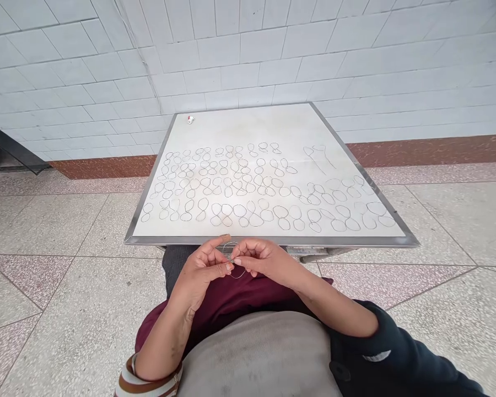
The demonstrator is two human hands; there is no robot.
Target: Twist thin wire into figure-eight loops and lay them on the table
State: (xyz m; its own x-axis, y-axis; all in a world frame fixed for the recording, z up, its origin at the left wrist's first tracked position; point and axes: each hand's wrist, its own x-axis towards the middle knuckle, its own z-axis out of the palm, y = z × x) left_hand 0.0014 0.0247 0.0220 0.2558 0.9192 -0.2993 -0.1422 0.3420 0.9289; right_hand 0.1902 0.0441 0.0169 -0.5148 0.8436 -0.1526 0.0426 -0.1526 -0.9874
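Note:
Between my hands, just in front of the table's near edge, is a thin wire bent into a figure eight (pixel 238 275). My left hand (pixel 206 264) pinches it near the crossing from the left, thumb against fingers. From the right, my right hand (pixel 261 257) pinches the same crossing, its fingertips almost touching the left ones. One loop shows above the fingers and the other below. Many similar figure-eight wires (pixel 227 215) lie in rough rows on the white table (pixel 248 124) beyond my hands.
A few longer, open wire pieces (pixel 320 157) lie toward the table's right side. A small white and red object (pixel 190 119) sits at the far left corner. Behind stands a white tiled wall (pixel 260 49). Speckled tile floor (pixel 95 286) surrounds the table.

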